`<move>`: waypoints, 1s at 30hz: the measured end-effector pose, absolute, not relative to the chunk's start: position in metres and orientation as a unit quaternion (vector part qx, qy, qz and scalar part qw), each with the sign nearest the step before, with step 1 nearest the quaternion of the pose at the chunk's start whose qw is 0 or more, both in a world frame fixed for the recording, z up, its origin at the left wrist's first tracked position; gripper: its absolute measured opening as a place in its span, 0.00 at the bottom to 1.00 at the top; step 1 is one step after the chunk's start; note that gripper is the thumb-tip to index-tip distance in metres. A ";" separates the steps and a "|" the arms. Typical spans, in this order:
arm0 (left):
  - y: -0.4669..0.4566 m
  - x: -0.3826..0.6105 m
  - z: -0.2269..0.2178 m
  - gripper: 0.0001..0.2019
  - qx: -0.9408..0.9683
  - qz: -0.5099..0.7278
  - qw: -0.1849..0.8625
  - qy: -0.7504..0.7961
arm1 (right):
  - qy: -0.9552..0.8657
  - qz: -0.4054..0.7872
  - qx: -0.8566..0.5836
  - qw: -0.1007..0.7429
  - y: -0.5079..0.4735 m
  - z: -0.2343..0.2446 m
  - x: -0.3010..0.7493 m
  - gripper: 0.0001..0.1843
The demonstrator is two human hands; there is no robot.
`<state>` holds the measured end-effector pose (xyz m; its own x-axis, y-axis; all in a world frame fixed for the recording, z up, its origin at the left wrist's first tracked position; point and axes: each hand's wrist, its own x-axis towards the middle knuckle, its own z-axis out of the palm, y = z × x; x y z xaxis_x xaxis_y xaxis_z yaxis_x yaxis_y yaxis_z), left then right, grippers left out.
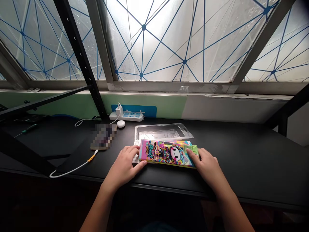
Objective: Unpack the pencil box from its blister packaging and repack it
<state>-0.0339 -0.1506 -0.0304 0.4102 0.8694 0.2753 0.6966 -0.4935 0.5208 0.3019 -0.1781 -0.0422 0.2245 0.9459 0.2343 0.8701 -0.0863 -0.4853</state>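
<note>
A colourful pencil case (166,153) with a cartoon figure on its lid lies near the table's front edge, tilted slightly. My left hand (126,162) grips its left end, thumb along the front edge and fingers behind. At the other end, my right hand (205,164) holds the case, its thumb resting on the green part of the lid. Just behind lies a clear plastic package (163,131), partly covered by the case. A strip of white printed card peeks out beside my left fingers.
Left of the hands, a blurred-out phone-like device (103,137) has a white cable (72,172) plugged in. A round white case (121,124) and a power strip (130,116) sit farther back. Black metal posts (79,54) rise at the left; a green-handled screwdriver (29,128) lies there.
</note>
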 end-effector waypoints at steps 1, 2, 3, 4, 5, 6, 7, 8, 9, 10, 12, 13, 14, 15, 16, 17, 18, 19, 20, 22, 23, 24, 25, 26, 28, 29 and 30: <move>-0.151 -0.035 -0.030 0.14 0.824 0.262 0.165 0.475 | -0.620 0.072 -0.735 0.266 -0.175 -0.042 0.302 0.33; -0.151 -0.036 -0.030 0.14 0.824 0.262 0.167 0.474 | -0.622 0.073 -0.733 0.264 -0.173 -0.041 0.303 0.32; -0.151 -0.036 -0.030 0.13 0.824 0.263 0.169 0.473 | -0.624 0.067 -0.732 0.266 -0.171 -0.041 0.304 0.31; -0.151 -0.037 -0.030 0.12 0.823 0.263 0.173 0.472 | -0.626 0.053 -0.730 0.269 -0.170 -0.040 0.305 0.30; -0.151 -0.038 -0.030 0.12 0.821 0.263 0.179 0.474 | -0.631 0.030 -0.727 0.269 -0.168 -0.038 0.305 0.29; -0.152 -0.038 -0.031 0.12 0.817 0.263 0.186 0.479 | -0.640 -0.001 -0.721 0.265 -0.167 -0.036 0.303 0.28; -0.152 -0.038 -0.031 0.14 0.811 0.263 0.193 0.486 | -0.654 -0.037 -0.711 0.257 -0.165 -0.033 0.300 0.26; -0.152 -0.039 -0.032 0.16 0.804 0.263 0.201 0.494 | -0.672 -0.071 -0.696 0.244 -0.164 -0.029 0.295 0.24; -0.152 -0.039 -0.033 0.20 0.798 0.262 0.208 0.501 | -0.695 -0.092 -0.675 0.231 -0.161 -0.025 0.287 0.22; -0.152 -0.038 -0.034 0.24 0.794 0.261 0.215 0.505 | -0.723 -0.097 -0.648 0.218 -0.159 -0.020 0.277 0.20; -0.151 -0.038 -0.035 0.31 0.793 0.256 0.225 0.505 | -0.777 -0.071 -0.592 0.201 -0.151 -0.014 0.255 0.17; -0.151 -0.038 -0.035 0.34 0.795 0.252 0.228 0.502 | -0.796 -0.054 -0.570 0.197 -0.147 -0.012 0.243 0.16; -0.150 -0.038 -0.035 0.37 0.799 0.248 0.231 0.496 | -0.807 -0.041 -0.556 0.195 -0.143 -0.012 0.233 0.15; -0.150 -0.038 -0.035 0.40 0.803 0.245 0.235 0.489 | -0.811 -0.037 -0.550 0.198 -0.139 -0.013 0.225 0.14; -0.149 -0.038 -0.035 0.42 0.806 0.243 0.240 0.482 | -0.809 -0.037 -0.550 0.203 -0.135 -0.015 0.218 0.14; -0.149 -0.038 -0.035 0.43 0.809 0.244 0.245 0.475 | -0.806 -0.038 -0.553 0.208 -0.132 -0.017 0.214 0.14; -0.149 -0.038 -0.035 0.44 0.811 0.246 0.249 0.469 | -0.803 -0.038 -0.554 0.214 -0.130 -0.020 0.211 0.14; -0.148 -0.038 -0.035 0.45 0.811 0.249 0.252 0.465 | -0.802 -0.038 -0.554 0.221 -0.128 -0.022 0.210 0.14; -0.148 -0.038 -0.035 0.46 0.810 0.253 0.255 0.464 | -0.800 -0.042 -0.553 0.231 -0.127 -0.023 0.210 0.13; -0.148 -0.037 -0.033 0.47 0.807 0.258 0.258 0.465 | -0.789 -0.060 -0.553 0.262 -0.126 -0.023 0.210 0.13; -0.149 -0.037 -0.032 0.47 0.805 0.261 0.261 0.466 | -0.782 -0.072 -0.553 0.280 -0.126 -0.021 0.209 0.13; -0.149 -0.037 -0.030 0.47 0.802 0.264 0.265 0.465 | -0.775 -0.086 -0.551 0.297 -0.127 -0.019 0.208 0.13; -0.149 -0.036 -0.028 0.46 0.801 0.266 0.270 0.464 | -0.770 -0.099 -0.546 0.314 -0.128 -0.016 0.207 0.13; -0.148 -0.037 -0.026 0.43 0.800 0.269 0.275 0.461 | -0.767 -0.114 -0.537 0.332 -0.130 -0.012 0.206 0.13; -0.147 -0.039 -0.022 0.36 0.804 0.260 0.283 0.454 | -0.764 -0.145 -0.508 0.370 -0.138 -0.007 0.204 0.10; -0.146 -0.042 -0.021 0.32 0.807 0.251 0.287 0.451 | -0.764 -0.159 -0.491 0.387 -0.144 -0.007 0.205 0.07; -0.144 -0.045 -0.021 0.31 0.808 0.240 0.292 0.451 | -0.764 -0.167 -0.477 0.401 -0.153 -0.008 0.207 0.05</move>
